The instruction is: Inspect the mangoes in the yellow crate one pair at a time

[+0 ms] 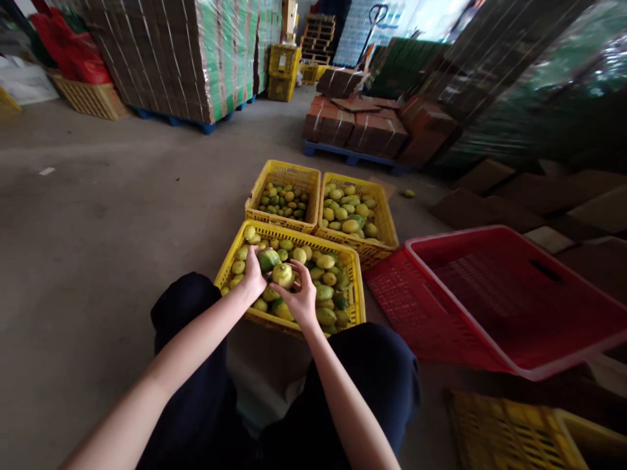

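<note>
My left hand (254, 273) is closed around a green lemon (268, 260) above the near yellow crate (360, 287). Beside it, my right hand (302, 297) grips a yellow-green lemon (283, 275) between thumb and fingers, its tip end turned up towards me. The two held fruits are close together; whether they touch I cannot tell. Below my hands the near crate is full of lemons (324, 293), ranging from yellow to green. Behind it stand a back left crate (255, 214) with smaller, greener fruit and a back right crate (386, 215) with larger yellow ones.
A red crate (441, 346) stands at my right, with another yellow crate (509, 431) at the lower right. Flattened cardboard (490, 209) lies beyond it. Strapped cartons (377, 134) rest on a blue pallet further back. A single fruit (408, 194) lies on the floor.
</note>
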